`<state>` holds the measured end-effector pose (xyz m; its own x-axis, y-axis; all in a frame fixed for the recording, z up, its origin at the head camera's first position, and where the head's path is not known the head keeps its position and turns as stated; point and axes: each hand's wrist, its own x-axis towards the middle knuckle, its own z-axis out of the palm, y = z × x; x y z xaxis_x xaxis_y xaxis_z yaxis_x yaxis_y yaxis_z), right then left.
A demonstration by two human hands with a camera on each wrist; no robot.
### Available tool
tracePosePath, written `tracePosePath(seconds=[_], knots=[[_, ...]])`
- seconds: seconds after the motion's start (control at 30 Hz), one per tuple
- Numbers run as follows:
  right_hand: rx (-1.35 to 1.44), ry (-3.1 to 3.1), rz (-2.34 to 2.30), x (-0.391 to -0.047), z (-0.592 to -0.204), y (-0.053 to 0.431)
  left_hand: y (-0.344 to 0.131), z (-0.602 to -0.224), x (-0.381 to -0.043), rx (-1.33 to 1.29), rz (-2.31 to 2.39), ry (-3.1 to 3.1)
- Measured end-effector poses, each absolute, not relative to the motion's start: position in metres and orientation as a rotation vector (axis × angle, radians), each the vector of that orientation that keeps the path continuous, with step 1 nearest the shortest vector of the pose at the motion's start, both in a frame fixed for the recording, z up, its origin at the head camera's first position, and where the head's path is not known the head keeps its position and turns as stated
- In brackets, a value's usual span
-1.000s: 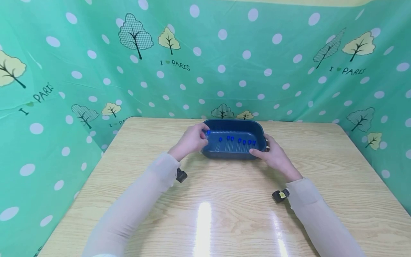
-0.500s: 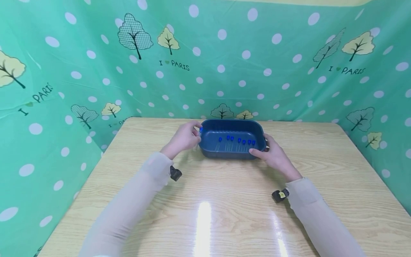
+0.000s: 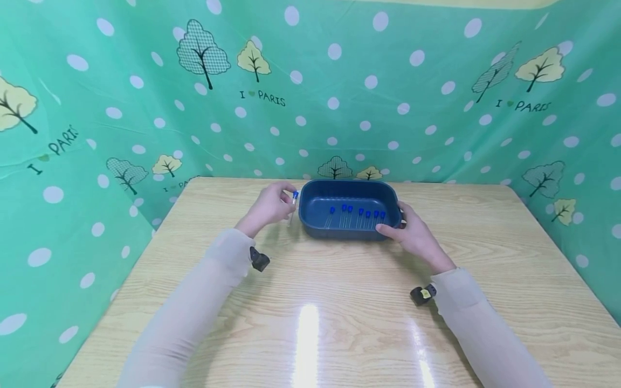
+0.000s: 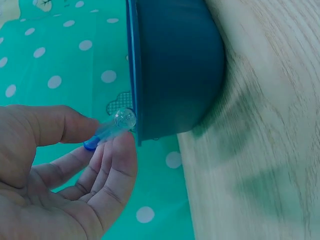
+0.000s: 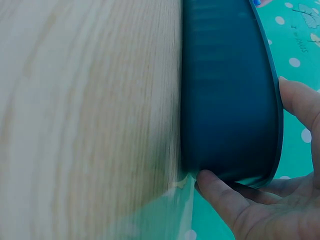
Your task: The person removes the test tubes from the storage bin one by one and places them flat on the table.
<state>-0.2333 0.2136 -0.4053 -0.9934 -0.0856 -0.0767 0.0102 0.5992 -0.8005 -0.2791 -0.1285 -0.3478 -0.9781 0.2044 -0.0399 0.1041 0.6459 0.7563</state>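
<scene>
A clear test tube (image 3: 291, 217) with a blue cap is pinched between the thumb and fingers of my left hand (image 3: 268, 203), just left of the dark blue plastic basin (image 3: 346, 235). In the left wrist view, the rounded end of the tube (image 4: 125, 118) points toward the camera, overlapping the basin's rim. My right hand (image 3: 418, 237) grips the basin's right end, thumb over the rim and fingers against the outside and lower edge. Inside the basin lie several more capped test tubes (image 3: 361, 213), side by side with their blue caps toward the back.
The basin stands near the back edge of the wooden table (image 3: 349, 302). Behind and to the sides hangs a green dotted curtain (image 3: 339, 108) with printed trees. Small black wrist cameras are strapped at both sleeves.
My left hand has moved left with the test tube, from inside the basin's left end out past its rim. The right hand and the basin have stayed nearly still.
</scene>
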Motion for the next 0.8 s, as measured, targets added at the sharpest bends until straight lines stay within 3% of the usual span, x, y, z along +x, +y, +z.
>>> tracePosePath(seconds=[0.8], knots=[[-0.056, 2.715, -1.338, -0.234, -0.405, 0.214, -0.136, -0.378, -0.296, 0.11, 1.198, 2.691]])
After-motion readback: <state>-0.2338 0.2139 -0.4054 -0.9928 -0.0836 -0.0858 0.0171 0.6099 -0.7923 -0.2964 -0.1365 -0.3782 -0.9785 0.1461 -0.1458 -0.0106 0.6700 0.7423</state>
